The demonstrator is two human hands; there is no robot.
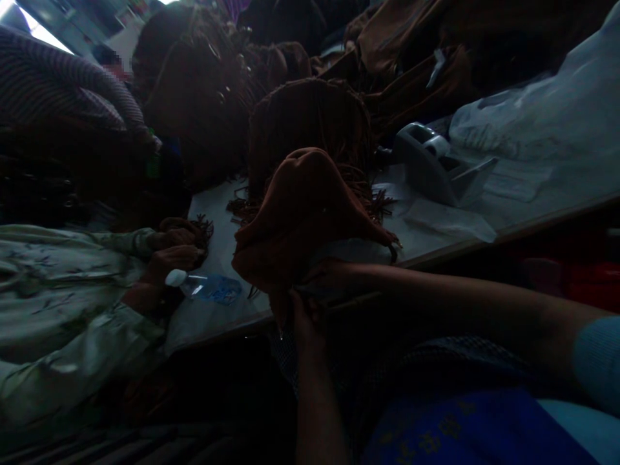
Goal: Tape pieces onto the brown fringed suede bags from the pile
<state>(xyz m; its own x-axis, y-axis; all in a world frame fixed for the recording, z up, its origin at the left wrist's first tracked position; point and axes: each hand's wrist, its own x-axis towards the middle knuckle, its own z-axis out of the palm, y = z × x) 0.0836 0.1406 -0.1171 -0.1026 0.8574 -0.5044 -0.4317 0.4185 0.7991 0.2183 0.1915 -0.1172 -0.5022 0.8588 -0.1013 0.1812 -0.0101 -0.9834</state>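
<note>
1. The room is dim, with bright daylight from a window [39, 22] in the top left corner of the view. The head camera sits rolled, so the work surface runs slantwise across the frame.
2. The surface is a pale white worktable [426, 242] with a narrow tan wooden edge [547, 219]. On it are a grey plastic tape dispenser [436, 161], a sheet of thin translucent paper [450, 219], a large translucent white plastic bag [513, 110], and a clear water bottle with a white cap and blue label [206, 287].
3. Heaps of dark brown fringed suede bags [194, 97] fill the far part of the table.
4. A brown suede fringed bag [300, 213] sits at the near table edge. Its long axis slants from the far heaps down toward the person's blue printed clothing [465, 426], and its lower corner points over the edge.
5. The left hand [303, 316] is closed on that lower corner. The right hand [329, 274] lies along the bag's lower rim, just beside the left; the dark hides whether it is clamped.
6. Well apart, a co-worker's two hands [174, 258] in pale floral sleeves [58, 303] hold a small brown fringed piece [186, 229] near the water bottle.
</note>
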